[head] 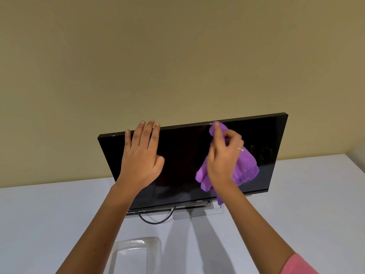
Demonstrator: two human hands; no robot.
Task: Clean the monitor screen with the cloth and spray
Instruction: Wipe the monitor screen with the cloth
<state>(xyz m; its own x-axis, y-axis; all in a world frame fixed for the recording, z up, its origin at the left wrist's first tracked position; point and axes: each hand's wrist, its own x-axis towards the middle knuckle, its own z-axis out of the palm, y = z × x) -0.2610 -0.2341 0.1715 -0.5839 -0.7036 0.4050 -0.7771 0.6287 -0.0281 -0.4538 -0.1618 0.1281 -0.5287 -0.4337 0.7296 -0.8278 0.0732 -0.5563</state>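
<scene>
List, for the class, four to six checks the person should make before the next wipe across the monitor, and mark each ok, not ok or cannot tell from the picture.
1. Cloth in hand: the right hand grips the purple cloth against the screen. Ok.
2. Monitor steadied: the left hand lies flat on the monitor, fingers over its top edge. Ok.
3. Screen off: it shows black. Ok.
4. Marks left: faint specks show on the glass right of the cloth. Not ok.
5. Spray within reach: no bottle in view. Cannot tell.
6. Cable clear of the hands: it loops below the monitor on the table. Ok.
</scene>
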